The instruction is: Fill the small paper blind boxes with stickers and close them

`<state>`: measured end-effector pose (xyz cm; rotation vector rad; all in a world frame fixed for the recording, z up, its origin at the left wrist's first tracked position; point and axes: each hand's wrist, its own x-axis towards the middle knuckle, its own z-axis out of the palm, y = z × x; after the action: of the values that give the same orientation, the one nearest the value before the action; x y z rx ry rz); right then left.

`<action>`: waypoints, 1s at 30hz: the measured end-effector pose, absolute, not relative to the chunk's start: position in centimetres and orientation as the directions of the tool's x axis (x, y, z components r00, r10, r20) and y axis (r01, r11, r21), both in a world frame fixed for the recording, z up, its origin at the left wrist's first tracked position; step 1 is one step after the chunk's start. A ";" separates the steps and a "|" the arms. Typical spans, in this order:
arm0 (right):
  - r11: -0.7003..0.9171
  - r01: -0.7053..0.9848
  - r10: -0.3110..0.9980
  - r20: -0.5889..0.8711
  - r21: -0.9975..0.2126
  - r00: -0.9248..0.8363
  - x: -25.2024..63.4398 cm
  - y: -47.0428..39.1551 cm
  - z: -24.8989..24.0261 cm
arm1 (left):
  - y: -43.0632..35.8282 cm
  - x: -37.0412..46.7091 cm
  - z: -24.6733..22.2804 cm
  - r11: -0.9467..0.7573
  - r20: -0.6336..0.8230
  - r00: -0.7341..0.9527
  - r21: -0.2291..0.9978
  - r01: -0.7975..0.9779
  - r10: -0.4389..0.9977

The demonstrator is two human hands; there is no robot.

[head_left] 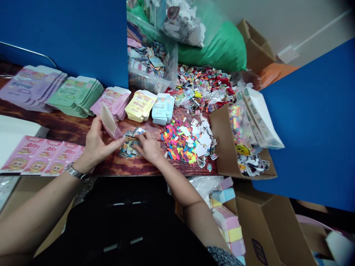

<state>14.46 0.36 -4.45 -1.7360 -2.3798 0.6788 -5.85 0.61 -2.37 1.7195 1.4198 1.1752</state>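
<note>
Near the worktop's front edge, the left hand (95, 142) has its fingers clamped on an open pink pouch (108, 123), while the right hand (148, 147) presses spread fingers on picture cards (129, 146), seemingly light, thin and slippery, best lifted by an edge.

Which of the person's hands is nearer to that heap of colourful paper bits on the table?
The right hand. It rests on small cards just left of the colourful paper bits. The left hand is farther left, holding a pink pouch.
</note>
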 end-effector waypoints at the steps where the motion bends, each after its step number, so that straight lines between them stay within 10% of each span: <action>1: 0.226 0.843 0.940 -0.120 -0.488 -0.321 14.8 0.5 -4.8 | 0.5 -5.9 -2.3 -0.197 0.204 0.032 0.875 0.442 0.978; 6: 0.142 0.407 0.987 0.096 -0.902 -0.132 17.3 1.0 -5.3 | 0.2 -6.2 -2.2 -0.163 0.201 -0.009 0.818 0.552 0.980; 10: 0.177 0.104 0.945 0.199 -0.979 0.260 19.0 0.8 -2.6 | 0.1 -5.8 -2.9 -0.213 0.280 0.014 0.697 0.684 0.960; 14: 0.283 0.243 0.890 0.348 -0.928 0.294 18.9 0.1 -0.4 | -0.1 -4.5 -3.6 -0.278 0.298 0.103 0.635 0.721 0.949; 23: 0.456 0.643 0.884 0.399 -0.615 -0.245 18.4 -1.7 -2.1 | -0.3 -2.2 -5.0 -0.399 0.310 0.261 0.576 0.713 0.914; 30: 0.185 0.640 0.930 0.343 -0.746 0.131 26.8 1.1 -3.4 | -0.1 -1.6 -4.8 -0.353 0.247 0.253 0.636 0.686 0.936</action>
<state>26.78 1.09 -3.37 -1.5358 -1.5898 0.4194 -1.57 -0.12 -4.81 2.1310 1.4789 0.8471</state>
